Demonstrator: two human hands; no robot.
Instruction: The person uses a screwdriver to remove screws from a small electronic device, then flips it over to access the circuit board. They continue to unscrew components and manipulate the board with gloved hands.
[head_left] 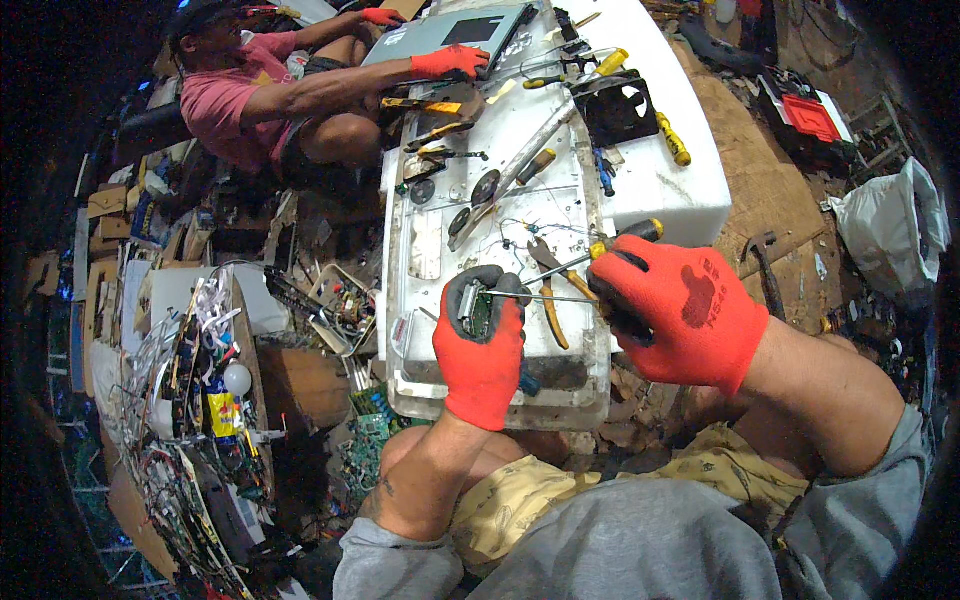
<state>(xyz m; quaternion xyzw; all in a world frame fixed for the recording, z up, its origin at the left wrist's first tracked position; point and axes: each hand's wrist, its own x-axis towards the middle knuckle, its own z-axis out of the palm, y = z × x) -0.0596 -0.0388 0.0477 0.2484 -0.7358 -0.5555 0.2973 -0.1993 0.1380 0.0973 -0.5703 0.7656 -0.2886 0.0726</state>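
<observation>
My left hand (472,360), in a red glove with dark fingertips, grips a small green circuit board (481,318) with a silver metal part along one side. In my gloved right hand (685,315) is a screwdriver (550,297); its thin shaft reaches left to the top of the board, and my fingers hide its handle. A second shaft with a yellow-and-black handle (648,231) passes just behind my right hand; I cannot tell whether the hand touches it. Orange-handled pliers (553,318) lie on the white work surface (425,350) between my hands.
Across the table a person's red-gloved hand (450,62) rests on a grey laptop-like panel (450,35). Loose tools and a yellow screwdriver (673,140) lie around. Cables and scrap fill a box (262,400) at left. A hammer (765,270) and white sack (890,220) are at right.
</observation>
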